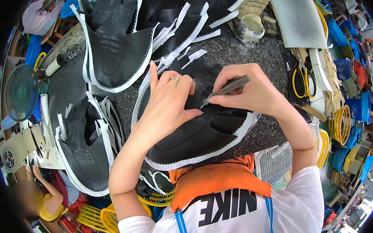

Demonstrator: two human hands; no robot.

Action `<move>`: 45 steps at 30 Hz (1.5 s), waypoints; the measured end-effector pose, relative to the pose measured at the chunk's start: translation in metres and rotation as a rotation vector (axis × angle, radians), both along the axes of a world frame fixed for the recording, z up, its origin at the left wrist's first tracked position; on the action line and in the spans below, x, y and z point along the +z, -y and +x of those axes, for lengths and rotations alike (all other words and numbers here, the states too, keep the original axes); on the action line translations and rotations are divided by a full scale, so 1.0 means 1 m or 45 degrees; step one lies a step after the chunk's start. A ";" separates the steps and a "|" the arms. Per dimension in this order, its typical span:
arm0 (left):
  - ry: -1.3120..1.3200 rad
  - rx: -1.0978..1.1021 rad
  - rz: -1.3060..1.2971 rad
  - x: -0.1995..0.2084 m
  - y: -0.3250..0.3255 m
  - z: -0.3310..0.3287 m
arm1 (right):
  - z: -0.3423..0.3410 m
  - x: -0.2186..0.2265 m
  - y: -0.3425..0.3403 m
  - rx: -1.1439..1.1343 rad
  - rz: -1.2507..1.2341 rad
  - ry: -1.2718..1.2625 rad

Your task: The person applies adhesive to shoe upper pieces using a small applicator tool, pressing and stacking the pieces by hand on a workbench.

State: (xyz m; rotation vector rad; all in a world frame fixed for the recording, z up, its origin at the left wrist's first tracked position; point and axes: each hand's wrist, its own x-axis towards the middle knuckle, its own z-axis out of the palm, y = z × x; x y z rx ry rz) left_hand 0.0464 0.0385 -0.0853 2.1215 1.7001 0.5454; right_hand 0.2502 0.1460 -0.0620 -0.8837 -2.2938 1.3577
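Observation:
A black shoe upper (pixel 188 137) with a white zigzag-stitched edge lies on the dark speckled tabletop in front of me. My left hand (pixel 168 96) holds it down, thumb stretched across the black material, index finger raised and the other fingers bent. A ring shows on one finger. My right hand (pixel 246 89) pinches a slim grey-handled tool (pixel 231 85). Its pale tip touches the upper near its middle, close to my left thumb; the exact kind of tip is too small to make out. White strips stick out from the upper's far end.
More black uppers (pixel 114 48) lie beyond my hands, and a stack (pixel 83 144) sits at left. Yellow-handled scissors (pixel 303 77) and a pale board (pixel 295 13) are at right. A white plastic basket (pixel 275 164) stands near my right elbow. Another person (pixel 50 195) works at far left.

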 end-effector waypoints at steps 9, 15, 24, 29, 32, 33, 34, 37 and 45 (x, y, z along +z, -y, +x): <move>0.076 -0.268 -0.236 0.038 0.022 -0.013 | 0.009 -0.008 -0.017 -0.200 -0.142 -0.007; -0.108 -0.112 -0.269 0.031 0.025 -0.007 | 0.003 -0.028 -0.018 -0.192 -0.085 0.004; -0.345 -0.098 -0.222 0.027 0.014 -0.002 | 0.005 -0.026 -0.022 -0.105 0.095 -0.046; -0.353 -0.137 -0.184 0.022 0.009 -0.003 | 0.009 -0.021 -0.026 -0.102 0.051 0.030; -0.344 -0.159 -0.241 0.019 0.002 -0.006 | 0.007 -0.019 -0.021 -0.057 0.084 0.007; -0.346 -0.167 -0.297 0.018 0.000 -0.007 | 0.006 -0.019 -0.019 0.041 0.046 -0.045; -0.349 -0.163 -0.291 0.017 -0.003 -0.007 | 0.005 -0.027 -0.024 -0.006 0.197 -0.028; -0.388 -0.142 -0.322 0.007 -0.011 -0.007 | 0.020 -0.020 -0.039 -0.289 0.160 0.018; -0.317 0.039 -0.172 0.002 0.011 -0.018 | 0.036 -0.018 -0.044 -0.574 0.156 -0.317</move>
